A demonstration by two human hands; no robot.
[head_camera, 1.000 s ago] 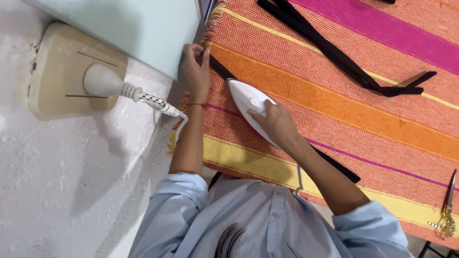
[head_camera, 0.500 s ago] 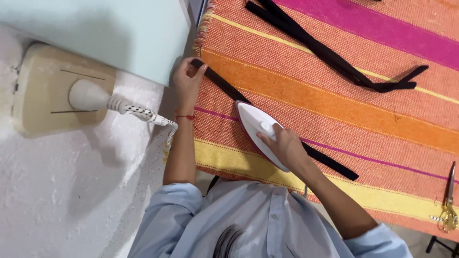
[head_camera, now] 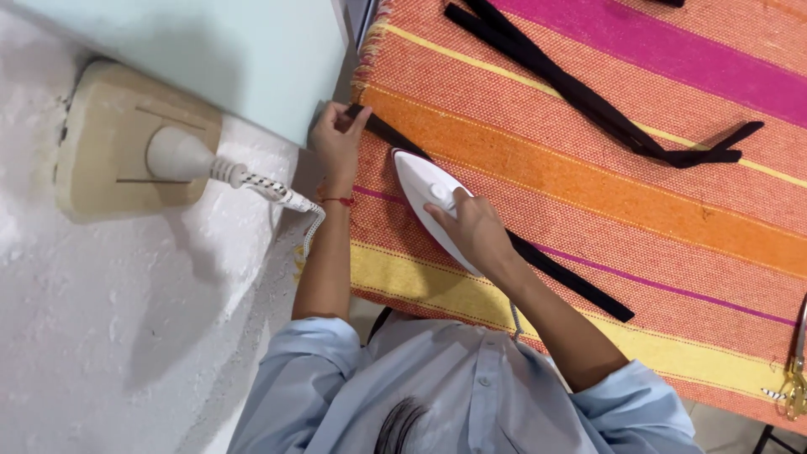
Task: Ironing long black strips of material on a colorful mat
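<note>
Head view: right hand [head_camera: 471, 231] wrapped around handle of white iron [head_camera: 424, 193], soleplate flat on black fabric strip [head_camera: 572, 277] lying diagonally across striped cloth [head_camera: 588, 185]. Left hand [head_camera: 336, 139] pinches strip's far end at cloth's fringed edge, fingers closed on it. 1 more black strip bundle [head_camera: 588, 101] lies well apart, further up cloth. Scissors [head_camera: 794, 378] at cloth's right edge. Plug [head_camera: 181, 155] sits in wall socket [head_camera: 109, 143].
</note>
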